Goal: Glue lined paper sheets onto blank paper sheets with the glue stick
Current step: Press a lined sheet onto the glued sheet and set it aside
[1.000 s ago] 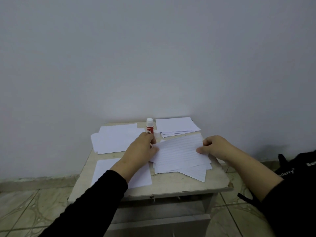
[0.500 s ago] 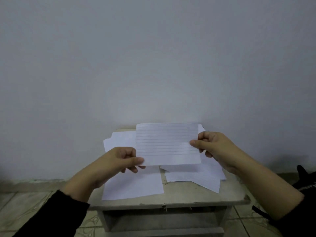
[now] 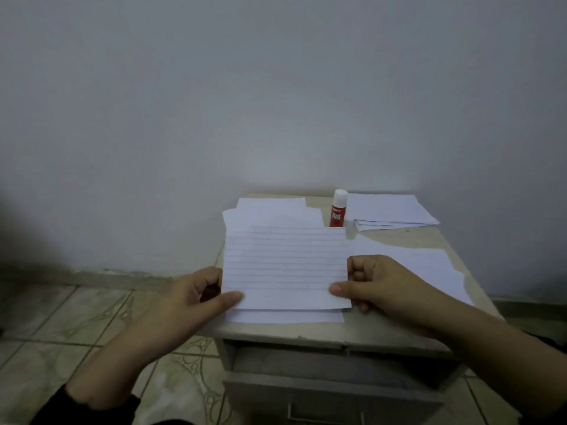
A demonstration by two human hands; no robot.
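Both hands on one white lined paper sheet (image 3: pixel 285 268), long axis running 9-to-3 across the view, ruled lines parallel to that axis. Left hand (image 3: pixel 190 299) pinches the near-left corner, thumb on top, fingers curled behind. Right hand (image 3: pixel 377 286) pinches the near-right corner the same way. Sheet looks tilted, far edge raised; can't tell whether the near edge touches what's below.

Key relation: white blank paper sheet (image 3: pixel 285 316) lies flat on the beige surface (image 3: pixel 306 332) directly under the lined sheet, only its near strip showing at 6 o'clock past the lined sheet's near edge. Long axes look parallel, left and right edges roughly lined up. So the lined sheet sits slightly toward 12 from the blank one.

Red-and-white glue stick (image 3: pixel 337 210) stands upright at about 1 o'clock from the lined sheet, just beyond its far-right corner, cap on. Right hand is the nearer one; it would have to let go of its corner to reach it.

Other paper: a loose white pile (image 3: pixel 273 211) at 12 behind the lined sheet, a neater white stack (image 3: pixel 389 210) just right of the glue stick, more white sheets (image 3: pixel 429 268) at 3 behind the right hand.

Judgement: no glue visible on either sheet; stick looks untouched. Next move likely needs the lined sheet set down or flipped, then the right hand going to 1 o'clock for the stick.
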